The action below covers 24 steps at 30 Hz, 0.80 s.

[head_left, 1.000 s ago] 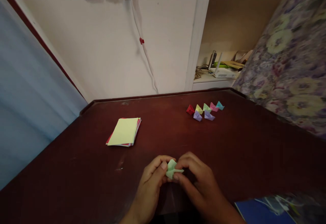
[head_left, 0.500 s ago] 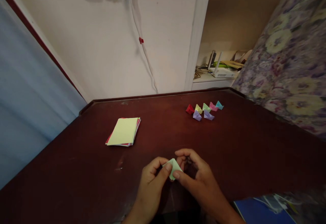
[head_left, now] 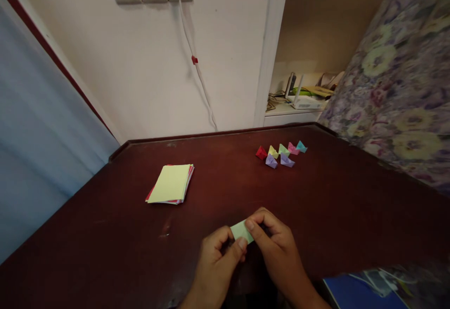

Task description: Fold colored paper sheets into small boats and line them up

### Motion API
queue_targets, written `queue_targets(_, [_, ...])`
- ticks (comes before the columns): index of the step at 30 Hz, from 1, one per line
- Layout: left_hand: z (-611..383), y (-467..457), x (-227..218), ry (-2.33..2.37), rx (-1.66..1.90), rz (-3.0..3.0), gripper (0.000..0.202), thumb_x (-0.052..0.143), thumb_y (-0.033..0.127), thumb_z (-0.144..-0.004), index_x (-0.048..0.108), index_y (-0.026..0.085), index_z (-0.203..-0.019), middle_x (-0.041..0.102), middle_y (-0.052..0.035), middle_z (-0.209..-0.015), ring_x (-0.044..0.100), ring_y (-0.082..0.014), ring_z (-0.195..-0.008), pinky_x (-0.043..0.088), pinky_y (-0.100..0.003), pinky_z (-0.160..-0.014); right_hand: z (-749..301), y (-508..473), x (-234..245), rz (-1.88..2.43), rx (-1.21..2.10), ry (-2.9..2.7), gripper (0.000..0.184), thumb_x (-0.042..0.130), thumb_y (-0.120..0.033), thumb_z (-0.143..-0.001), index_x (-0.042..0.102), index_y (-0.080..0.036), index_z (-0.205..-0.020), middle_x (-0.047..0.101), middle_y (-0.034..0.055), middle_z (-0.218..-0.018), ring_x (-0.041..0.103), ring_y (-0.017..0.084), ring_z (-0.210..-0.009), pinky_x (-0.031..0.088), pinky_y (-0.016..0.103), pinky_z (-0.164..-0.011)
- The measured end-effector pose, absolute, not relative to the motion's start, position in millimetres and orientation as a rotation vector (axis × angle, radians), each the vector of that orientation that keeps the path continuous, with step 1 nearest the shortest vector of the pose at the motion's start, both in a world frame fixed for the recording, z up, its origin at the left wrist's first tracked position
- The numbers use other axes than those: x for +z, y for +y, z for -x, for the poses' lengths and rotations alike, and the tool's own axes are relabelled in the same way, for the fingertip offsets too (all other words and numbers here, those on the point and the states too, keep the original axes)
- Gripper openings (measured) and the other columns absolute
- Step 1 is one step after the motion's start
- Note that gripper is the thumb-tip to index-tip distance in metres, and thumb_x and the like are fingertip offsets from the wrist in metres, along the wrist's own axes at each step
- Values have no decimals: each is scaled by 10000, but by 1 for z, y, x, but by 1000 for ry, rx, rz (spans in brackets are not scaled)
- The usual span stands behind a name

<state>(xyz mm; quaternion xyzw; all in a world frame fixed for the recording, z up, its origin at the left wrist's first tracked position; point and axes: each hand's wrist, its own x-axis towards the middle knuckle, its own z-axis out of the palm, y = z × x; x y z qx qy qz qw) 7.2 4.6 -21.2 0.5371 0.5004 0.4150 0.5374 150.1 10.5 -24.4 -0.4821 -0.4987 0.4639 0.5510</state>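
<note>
A small folded piece of pale green paper (head_left: 241,231) is held between my two hands, just above the near part of the table. My left hand (head_left: 221,257) pinches its lower left side, thumb on top. My right hand (head_left: 274,238) grips the upper right corner, its thumb pressed on the paper's face. The fingers behind the paper are mostly hidden. Beyond the hands, to the right, sit several small folded paper boats, among them a red one (head_left: 261,153), a purple one (head_left: 287,160) and a blue one (head_left: 301,146).
A stack of coloured paper sheets (head_left: 170,184), yellow on top, lies left of centre on the dark red table (head_left: 218,177). A blue flat object (head_left: 362,292) with cables is at the lower right. Behind are a wall, a white router (head_left: 305,101) and a floral curtain (head_left: 397,107).
The green paper has turned from a diamond to a slanted rectangle in my hands. My right fingers, earlier partly spread, have closed on its upper right corner. The view has tilted slightly upward.
</note>
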Motion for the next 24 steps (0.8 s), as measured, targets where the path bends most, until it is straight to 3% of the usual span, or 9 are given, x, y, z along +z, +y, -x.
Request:
queue_targets(2, [-7,5,-20,1217,992,-1307,342,649,445,-830,616,178,-619,588,-15,-616,504,-179,-623,393,-268,-604,-151,10,-25,1125,1123,-1183,273,621,-367,-888,592,-203,-672,542,-21,-694,516,162,-682,405,268,-643])
queue_targets(6, [-6,4,-17,1228,960,-1354,336,628,422,-839,587,191,-599,587,-14,-599,510,-179,-605,388,-271,-596,-156,12,-24,1094,1184,-1219,219,592,-398,-913,675,-210,-836,602,-8,-775,543,169,-729,416,266,-665])
queue_targets(11, [-7,3,-17,1188,956,-1337,349,637,435,-842,593,183,-605,568,-4,-603,498,-168,-608,391,-263,-597,-157,13,-26,1090,1127,-1240,291,636,-350,-891,594,-196,-647,524,-29,-696,502,146,-672,398,250,-636])
queue_targets(16, [-9,4,-22,1053,1027,-1225,317,751,478,-761,709,170,-823,621,-4,-702,513,-158,-635,412,-250,-603,-150,12,-33,1065,1132,-1116,288,640,-387,-894,606,-203,-676,548,-31,-685,517,146,-656,419,248,-627])
queue_targets(20, [-8,6,-23,1132,1104,-1185,238,742,396,-797,698,172,-732,616,6,-652,532,-154,-631,432,-240,-612,-146,10,-34,1067,1178,-1081,242,637,-387,-888,647,-205,-729,607,-20,-699,560,158,-686,446,249,-652])
queue_targets(24, [1,9,-22,1180,1239,-1176,160,702,348,-852,691,197,-800,636,8,-727,554,-162,-693,466,-244,-661,-149,10,-30,1109,1243,-1200,175,641,-330,-877,676,-209,-757,640,-11,-733,584,166,-728,457,249,-688])
